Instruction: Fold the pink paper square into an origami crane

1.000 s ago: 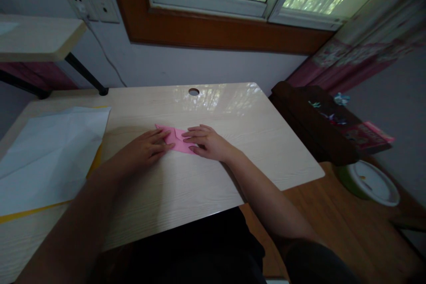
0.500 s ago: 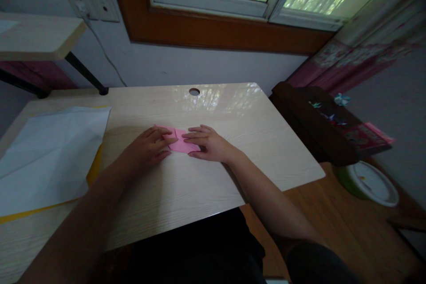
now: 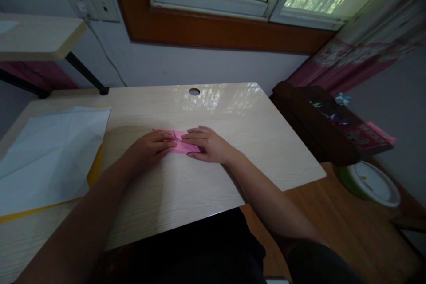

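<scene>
A small piece of folded pink paper (image 3: 181, 146) lies on the desk, with crease lines and a flap edge visible across its middle. My left hand (image 3: 149, 147) grips its left end, fingers bent over the top and close together; they hide that end. On the right end rests my right hand (image 3: 209, 144), its fingers stretched across the paper and the thumb along the near edge, holding it against the desk. The underside of the paper is hidden.
Large white sheets (image 3: 56, 155) lie over yellow paper (image 3: 95, 171) on the desk's left. A raised shelf (image 3: 40, 37) stands behind them. The desk (image 3: 266, 142) has a cable hole near the back. Right of it are a dark wooden stand (image 3: 299, 120) and a green-and-white bin (image 3: 372, 182).
My left fingers have closed down over the paper's left end and drawn together, covering more of it. The paper's left part has shifted slightly; my right hand has barely moved.
</scene>
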